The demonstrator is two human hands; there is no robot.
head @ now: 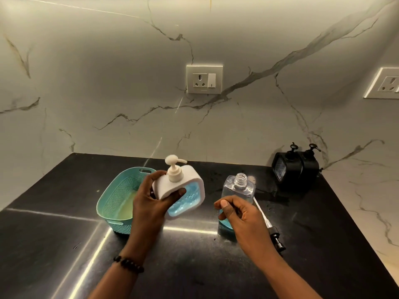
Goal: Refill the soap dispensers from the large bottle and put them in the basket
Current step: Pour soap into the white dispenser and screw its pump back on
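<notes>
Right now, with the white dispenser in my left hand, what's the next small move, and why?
Probably lower the white square pump dispenser leftward into the teal perforated plastic basket. The left hand grips it with its pump on and blue soap showing inside, and the basket is just beside it, holding no dispenser.

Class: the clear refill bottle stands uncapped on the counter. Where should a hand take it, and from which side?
Grip the clear bottle round its flat-sided body below the shoulder, from the right: its open neck rules out a top hold, and the white dispenser crowds its left.
</notes>
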